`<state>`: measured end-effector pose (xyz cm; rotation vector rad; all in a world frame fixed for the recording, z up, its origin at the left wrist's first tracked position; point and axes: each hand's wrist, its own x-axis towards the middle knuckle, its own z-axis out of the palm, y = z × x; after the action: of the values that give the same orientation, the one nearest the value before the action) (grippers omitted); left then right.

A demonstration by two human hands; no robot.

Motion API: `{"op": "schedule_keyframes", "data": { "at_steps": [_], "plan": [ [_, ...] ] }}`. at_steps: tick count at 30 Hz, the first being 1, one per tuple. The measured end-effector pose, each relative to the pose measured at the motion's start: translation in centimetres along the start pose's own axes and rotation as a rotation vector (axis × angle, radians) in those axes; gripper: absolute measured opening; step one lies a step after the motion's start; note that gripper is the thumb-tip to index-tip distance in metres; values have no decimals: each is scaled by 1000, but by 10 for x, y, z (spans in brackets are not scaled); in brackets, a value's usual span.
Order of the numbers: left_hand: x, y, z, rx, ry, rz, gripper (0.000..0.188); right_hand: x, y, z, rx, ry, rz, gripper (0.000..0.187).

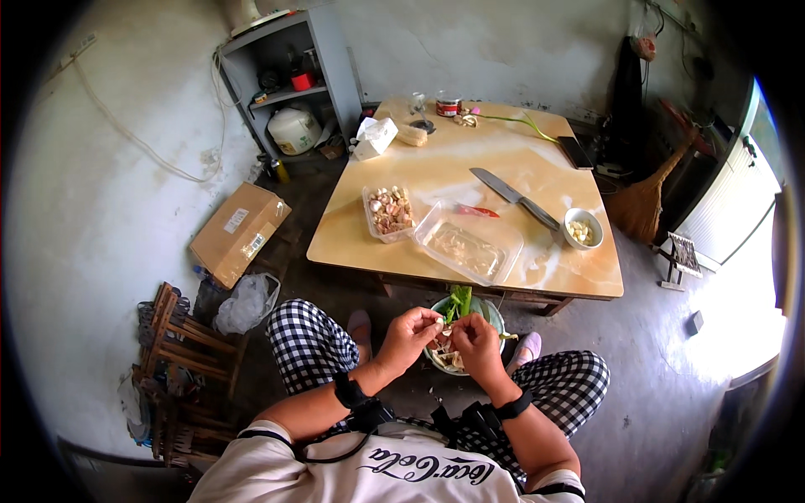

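Note:
Between the fingertips of my left hand (pixel 411 337) is a small whitish garlic clove (pixel 439 320). My right hand (pixel 476 342) is closed in a pinch close beside it; what its fingers hold is hidden. Both hands are over a round basin (pixel 501 323) with green leaves (pixel 459 302) and pale peelings (pixel 447 360) in it. On the table (pixel 352 243) in front of me, a clear plastic tub (pixel 390 213) holds many unpeeled garlic cloves. Further right, a small white bowl (pixel 584 243) contains pale peeled cloves.
A clear plastic container (pixel 470 243) lies near the table's front edge. Beyond it are a red chili pepper (pixel 478 210) and a knife (pixel 516 198). A tissue box (pixel 375 137), jar (pixel 449 104) and phone (pixel 575 152) sit farther back. At left are a cardboard box (pixel 239 233) and wooden chair (pixel 189 335).

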<state>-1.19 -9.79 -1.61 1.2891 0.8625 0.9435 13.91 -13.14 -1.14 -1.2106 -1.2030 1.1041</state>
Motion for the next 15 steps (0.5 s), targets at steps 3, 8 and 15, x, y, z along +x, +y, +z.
{"op": "schedule_keyframes", "data": {
  "at_steps": [3, 8, 15],
  "plan": [
    [0, 1, -5, -88, 36, -54, 15, 0, 1, 1, 193, -113, 79, 9],
    [3, -1, -7, -200, 76, -85, 15, -1, -7, -2, 380, -194, 126, 14],
    [1, -5, -10, -144, -8, -48, 19, 2, 6, 2, 160, -160, 97, 20]
  ]
}}
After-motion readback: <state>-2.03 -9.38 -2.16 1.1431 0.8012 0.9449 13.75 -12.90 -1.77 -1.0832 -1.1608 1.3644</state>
